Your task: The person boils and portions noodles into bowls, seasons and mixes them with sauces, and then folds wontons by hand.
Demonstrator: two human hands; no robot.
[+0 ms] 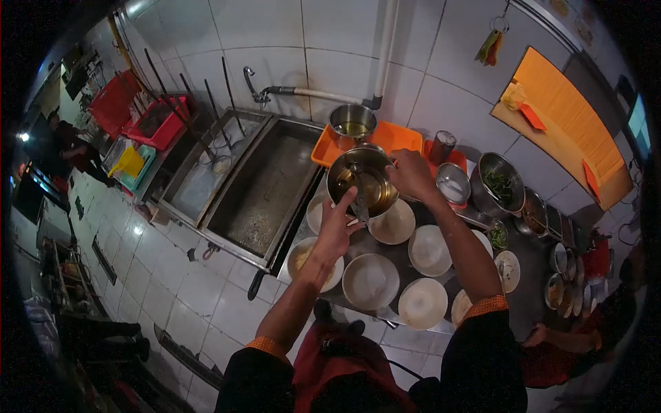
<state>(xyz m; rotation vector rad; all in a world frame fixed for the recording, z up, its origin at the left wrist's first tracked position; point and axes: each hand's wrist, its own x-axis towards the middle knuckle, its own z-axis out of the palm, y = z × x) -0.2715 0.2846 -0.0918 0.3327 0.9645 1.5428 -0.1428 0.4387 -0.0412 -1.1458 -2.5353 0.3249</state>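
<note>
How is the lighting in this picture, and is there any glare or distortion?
Head view: dim, uneven light, with corners falling to black and the person at right sunk in shadow. Head view: glare from a small lamp at far left, and shine on the floor tiles. Head view: bending toward the edges, where the orange board looks bowed; the metal pot is clearer.

At least 8 pale bowls (372, 279), 1 held pot (376, 180), 1 tap (257, 93) show.

Silver pot (383, 165), amber liquid (374, 187) — orange tray (405, 138), white bowls (370, 281) — black sleeves (476, 361), orange-checked cuffs (486, 305).
</note>
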